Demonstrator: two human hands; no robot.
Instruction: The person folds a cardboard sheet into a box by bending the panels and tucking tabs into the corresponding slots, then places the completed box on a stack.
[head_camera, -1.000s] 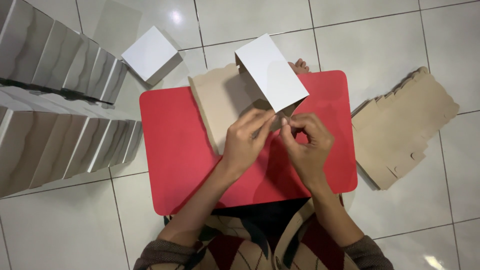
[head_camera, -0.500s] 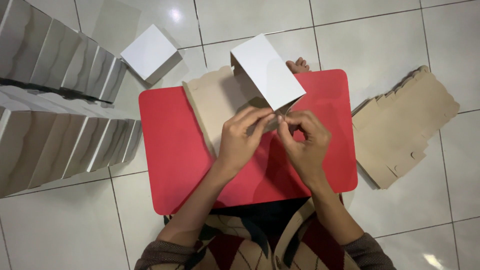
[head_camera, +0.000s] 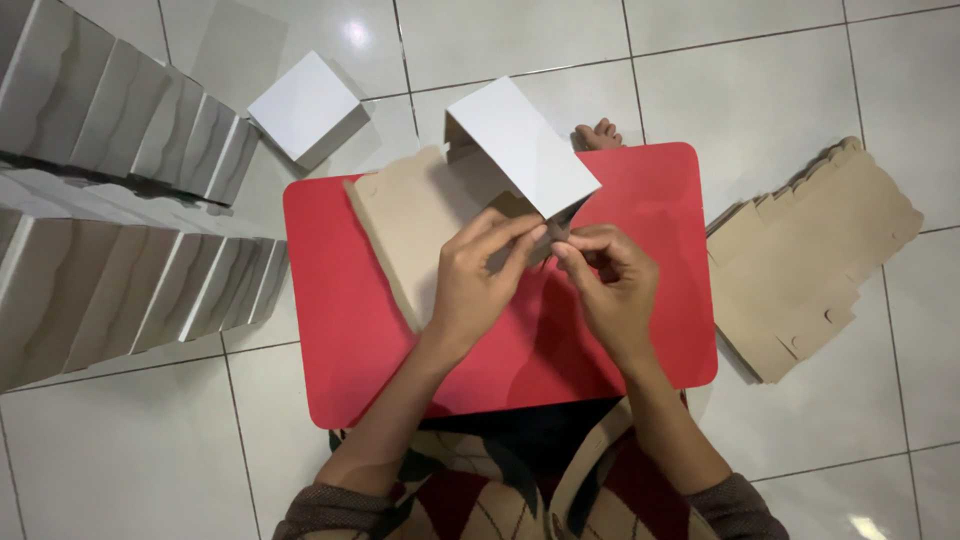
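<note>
Both forearms reach forward over the red surface (head_camera: 640, 330), wrists bent inward. The left hand (head_camera: 480, 285) and the right hand (head_camera: 605, 290) meet, fingertips pinching a flap of the half-folded box (head_camera: 520, 150). The flap itself is mostly hidden behind the fingers. The box stands at the surface's far edge.

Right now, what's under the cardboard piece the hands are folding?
The cardboard piece lies on a red table, with its white panel raised. Both hands cover its near edge, so the fold there is hidden.
</note>
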